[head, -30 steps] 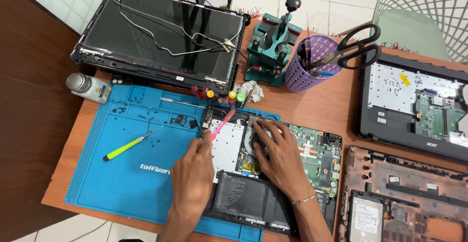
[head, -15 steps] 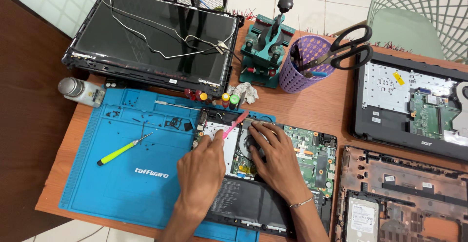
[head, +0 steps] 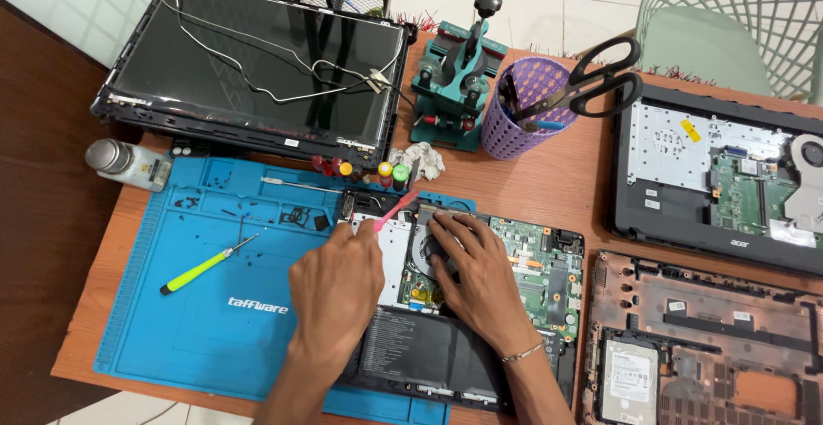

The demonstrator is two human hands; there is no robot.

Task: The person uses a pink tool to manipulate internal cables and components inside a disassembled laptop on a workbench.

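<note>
While both hands sit on the opened laptop base with exposed green motherboard (head: 531, 279), the left hand (head: 336, 286) is closed round a thin pink plastic pry tool (head: 397, 210), tip angled up-right over the board's top edge near the hinge. Right hand (head: 476, 272) lies flat, fingers spread and loose, pressing on the black round cooling fan (head: 426, 249); gripping nothing that I can see. Thin metal bracelet (head: 523, 355) on that wrist.

Laptop base lies half on the blue silicone repair mat (head: 171, 322), half on the brown wooden table (head: 557, 185). Black flat battery pack (head: 429, 352) takes up its near side, partly under both forearms.

On the mat, well left of the hands: yellow-green handled screwdriver (head: 206, 265), plus scattered small black screws (head: 249, 211) in the mat's tray area.

Behind the mat: detached black laptop screen panel (head: 257, 65), face up, with thin white and grey cables (head: 283, 82) looped over it. Grey cylindrical bottle (head: 124, 162) lying at the mat's far left corner. Row of small coloured-cap bottles (head: 369, 170) just beside a crumpled white tissue (head: 423, 161). Teal bench fixture with black knob (head: 459, 78) next to a purple mesh cup (head: 523, 108) holding black-handled scissors (head: 591, 78).

Right side: second opened black laptop chassis (head: 720, 176); nearer, a copper-brown bottom cover with silver hard drive (head: 630, 382).
</note>
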